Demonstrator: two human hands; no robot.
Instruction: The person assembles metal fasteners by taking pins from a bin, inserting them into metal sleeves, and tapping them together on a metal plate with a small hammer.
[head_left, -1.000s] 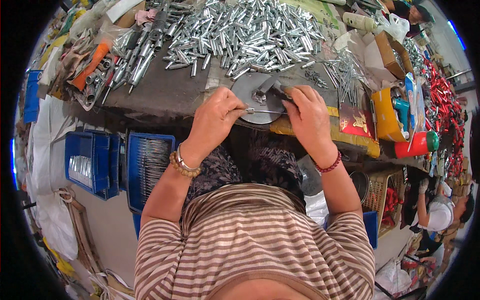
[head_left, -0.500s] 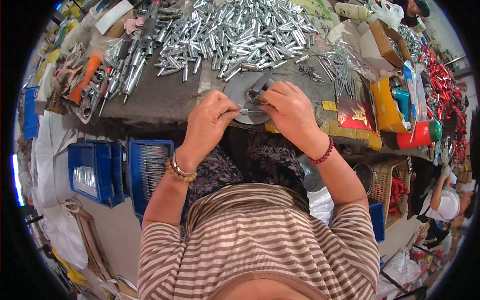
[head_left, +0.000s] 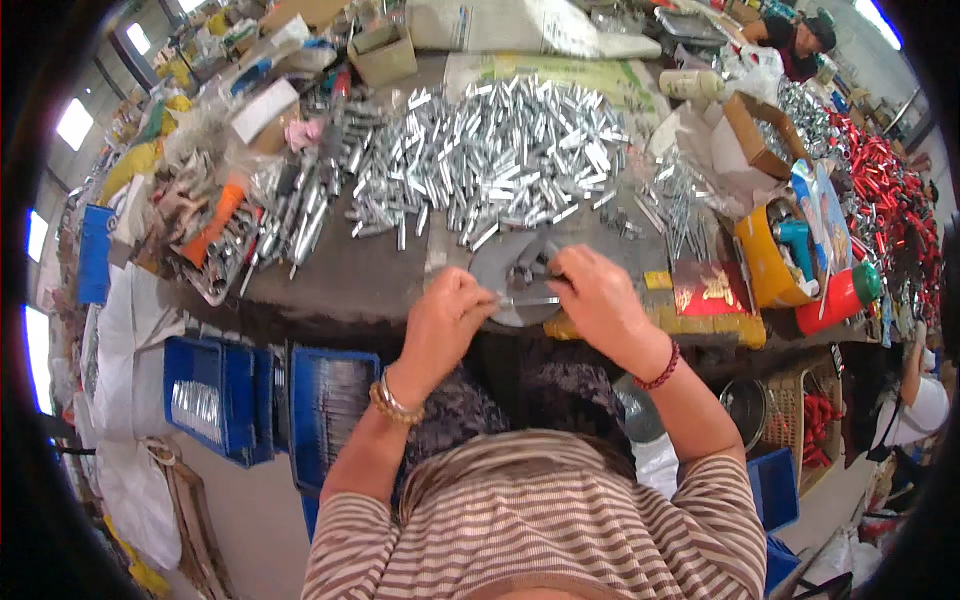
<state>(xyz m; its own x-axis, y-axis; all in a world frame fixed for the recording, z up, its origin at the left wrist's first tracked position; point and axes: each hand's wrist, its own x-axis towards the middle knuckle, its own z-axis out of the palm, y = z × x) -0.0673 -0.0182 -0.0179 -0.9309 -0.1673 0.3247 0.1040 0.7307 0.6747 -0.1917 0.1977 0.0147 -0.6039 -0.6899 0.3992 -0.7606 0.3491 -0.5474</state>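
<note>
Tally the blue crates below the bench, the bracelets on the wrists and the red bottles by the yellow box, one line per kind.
Blue crates: 2
Wrist bracelets: 2, one at each of the hands
Red bottle: 1
Total: 5

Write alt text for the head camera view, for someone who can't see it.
Seen from above, a person's left hand and right hand together hold a thin metal rod over a round grey dish at the edge of a cluttered workbench. A big heap of shiny metal tubes lies behind; blue crates stand below left.
</note>
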